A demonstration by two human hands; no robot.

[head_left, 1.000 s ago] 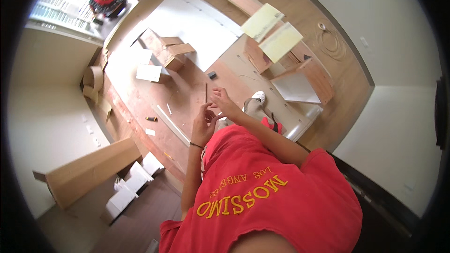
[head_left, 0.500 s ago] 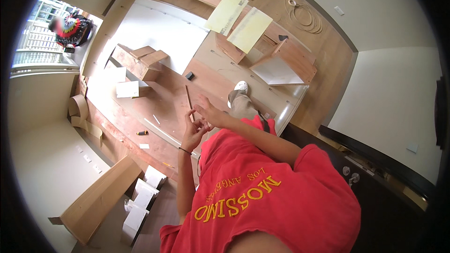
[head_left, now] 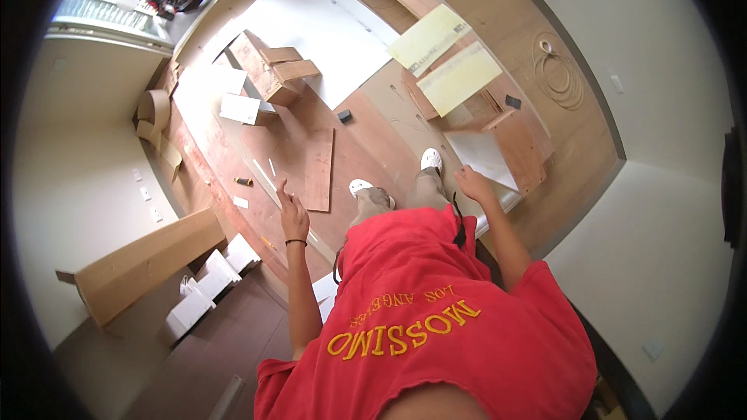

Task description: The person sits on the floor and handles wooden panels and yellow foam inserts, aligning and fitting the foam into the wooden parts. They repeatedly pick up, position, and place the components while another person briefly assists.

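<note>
A person in a red T-shirt (head_left: 436, 319) stands on a wooden floor (head_left: 373, 140) strewn with flat-pack furniture parts, seen from above.

Packaging first. A long brown cardboard box (head_left: 140, 264) lies at lower left, open at its near end. Just right of it sit several white foam packing blocks (head_left: 206, 288). 2 pale yellow rectangular sheets (head_left: 447, 58) lie side by side at upper centre, over brown panels. A large white sheet (head_left: 311, 23) covers the floor beside them, and a small white square sheet (head_left: 240, 107) rests at the left. A coil of pale cord (head_left: 559, 74) lies at upper right.

A flat, narrow brown wooden panel (head_left: 319, 169) lies on the floor just ahead of the person's feet, in white shoes (head_left: 430, 159). It is plain and rectangular, its long side running away from the person. A partly built brown wooden box frame (head_left: 272, 70) stands further off.

The left hand (head_left: 293, 214) is raised near the panel's lower left corner, apart from it, with 1 finger pointing up and the others loosely curled; it holds nothing visible. The right hand (head_left: 472, 184) hangs loosely, fingers relaxed and slightly curled, empty, above a white board (head_left: 486, 157) edged by a brown panel (head_left: 517, 144).
</note>
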